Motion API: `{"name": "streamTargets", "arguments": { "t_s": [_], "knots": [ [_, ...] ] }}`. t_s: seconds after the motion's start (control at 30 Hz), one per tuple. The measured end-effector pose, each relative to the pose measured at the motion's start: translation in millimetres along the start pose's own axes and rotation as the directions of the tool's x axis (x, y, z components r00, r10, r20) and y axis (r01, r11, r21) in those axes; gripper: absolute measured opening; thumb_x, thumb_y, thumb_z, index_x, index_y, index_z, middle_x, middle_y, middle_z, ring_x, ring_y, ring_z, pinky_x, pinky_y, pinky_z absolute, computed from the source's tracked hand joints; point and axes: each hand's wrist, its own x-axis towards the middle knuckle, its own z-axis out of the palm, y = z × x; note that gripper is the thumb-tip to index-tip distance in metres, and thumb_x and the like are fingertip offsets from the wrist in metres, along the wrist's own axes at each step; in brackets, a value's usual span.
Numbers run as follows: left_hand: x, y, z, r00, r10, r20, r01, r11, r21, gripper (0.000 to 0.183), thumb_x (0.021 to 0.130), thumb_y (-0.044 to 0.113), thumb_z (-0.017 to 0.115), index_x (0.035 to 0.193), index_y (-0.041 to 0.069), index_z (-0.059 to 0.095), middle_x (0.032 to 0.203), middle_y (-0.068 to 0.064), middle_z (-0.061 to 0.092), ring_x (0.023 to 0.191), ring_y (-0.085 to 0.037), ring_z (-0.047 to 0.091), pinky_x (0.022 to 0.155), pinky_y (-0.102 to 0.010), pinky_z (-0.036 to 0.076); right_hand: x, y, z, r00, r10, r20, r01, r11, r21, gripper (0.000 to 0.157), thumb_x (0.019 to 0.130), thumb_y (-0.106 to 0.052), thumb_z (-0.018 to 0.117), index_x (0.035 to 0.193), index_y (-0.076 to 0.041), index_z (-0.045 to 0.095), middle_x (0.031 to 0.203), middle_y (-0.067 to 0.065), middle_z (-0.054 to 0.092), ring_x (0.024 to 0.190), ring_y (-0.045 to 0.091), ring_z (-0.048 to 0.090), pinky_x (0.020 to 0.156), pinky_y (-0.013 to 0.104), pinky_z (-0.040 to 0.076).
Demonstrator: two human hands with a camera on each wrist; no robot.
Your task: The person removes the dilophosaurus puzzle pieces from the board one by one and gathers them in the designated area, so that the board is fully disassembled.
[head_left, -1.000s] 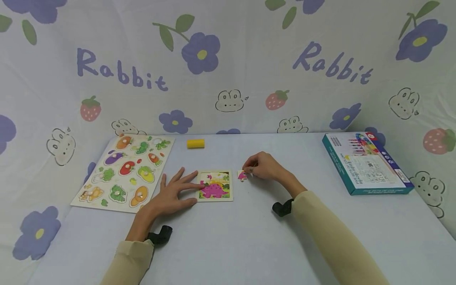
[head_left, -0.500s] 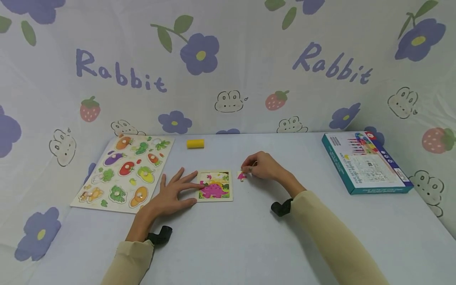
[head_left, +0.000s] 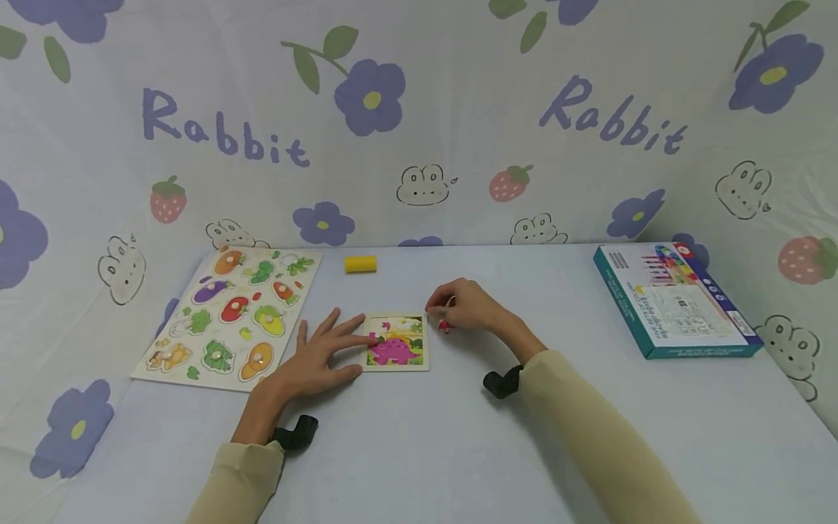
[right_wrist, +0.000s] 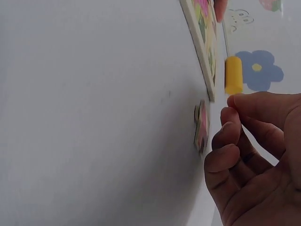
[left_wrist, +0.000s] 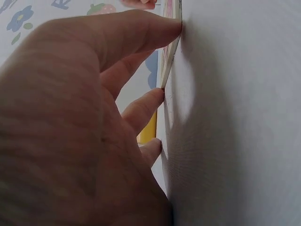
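Note:
A small square dinosaur puzzle (head_left: 394,352) in a pale wooden frame lies on the table. My left hand (head_left: 317,362) is spread at its left side. Its thumb touches the frame's edge, and one fingertip rests over the picture. To the right of the puzzle, my right hand (head_left: 468,306) is over a loose pink puzzle piece (head_left: 445,326), with its fingertips near the frame's upper right corner. In the right wrist view the piece (right_wrist: 202,126) lies on the table, apart from the fingers. Thumb and index finger meet there, and nothing shows between them.
A vegetable peg board (head_left: 229,320) lies at the left, close to the left wrist. Behind the puzzle is a yellow cylinder (head_left: 361,264). A white and teal box (head_left: 677,300) sits at the right. Patterned cloth (head_left: 419,124) hangs behind the table.
My right hand has moved left, from over the loose piece toward the puzzle's upper right corner. The loose piece stays on the table. The left hand and the puzzle have kept their places.

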Motion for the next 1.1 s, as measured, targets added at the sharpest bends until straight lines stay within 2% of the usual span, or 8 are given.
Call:
{"name": "streamTargets", "arguments": {
  "t_s": [0.17,0.37,0.6,0.87,1.1],
  "knots": [
    [-0.5,-0.2,0.5,1.0,0.006,0.003,-0.006,1.0,0.005,0.049,0.096,0.036,0.066,0.145,0.028,0.067,0.175,-0.01,0.033,0.166,-0.049,0.003,0.121,-0.082,-0.016,8,-12,9.7,0.998,-0.032,0.048,0.032,0.999,-0.01,0.016,0.102,-0.016,0.068,0.113,-0.01,0.078,0.105,0.006,0.076,0.088,0.017,0.059,0.073,0.024,0.049],
    [0.2,0.3,1.4,1.0,0.01,0.005,-0.01,1.0,0.024,0.046,0.097,0.038,0.066,0.142,0.033,0.068,0.175,-0.011,0.033,0.166,-0.049,0.004,0.12,-0.083,-0.015,18,-23,20.2,0.992,-0.082,0.099,0.085,0.996,-0.035,0.015,0.103,-0.016,0.067,0.113,-0.012,0.078,0.104,0.005,0.075,0.093,0.017,0.061,0.082,0.026,0.053],
    [0.3,-0.6,2.0,1.0,0.006,0.005,-0.006,0.999,0.032,0.044,0.097,0.038,0.067,0.141,0.034,0.069,0.175,-0.01,0.032,0.166,-0.049,0.003,0.12,-0.083,-0.015,26,-33,27.2,0.98,-0.101,0.17,0.11,0.993,-0.045,0.023,0.099,-0.011,0.067,0.119,-0.013,0.077,0.1,0.005,0.072,0.094,0.018,0.061,0.085,0.027,0.054],
    [0.2,0.8,1.8,1.0,0.003,0.009,-0.003,1.0,0.021,0.044,0.097,0.037,0.066,0.141,0.034,0.069,0.175,-0.011,0.033,0.166,-0.049,0.003,0.12,-0.083,-0.015,32,-33,31.3,0.972,-0.085,0.221,0.104,0.991,-0.078,0.031,0.098,-0.013,0.069,0.128,-0.018,0.076,0.099,0.003,0.07,0.095,0.017,0.06,0.082,0.025,0.051],
    [0.0,1.0,0.8,1.0,0.006,0.009,-0.006,1.0,0.02,0.044,0.097,0.037,0.066,0.141,0.033,0.069,0.175,-0.011,0.032,0.166,-0.049,0.003,0.12,-0.084,-0.015,33,-39,30.0,0.962,-0.057,0.267,0.089,0.99,-0.111,0.032,0.098,-0.015,0.073,0.13,-0.019,0.075,0.094,0.001,0.068,0.089,0.015,0.058,0.077,0.025,0.048]
  ]
}}
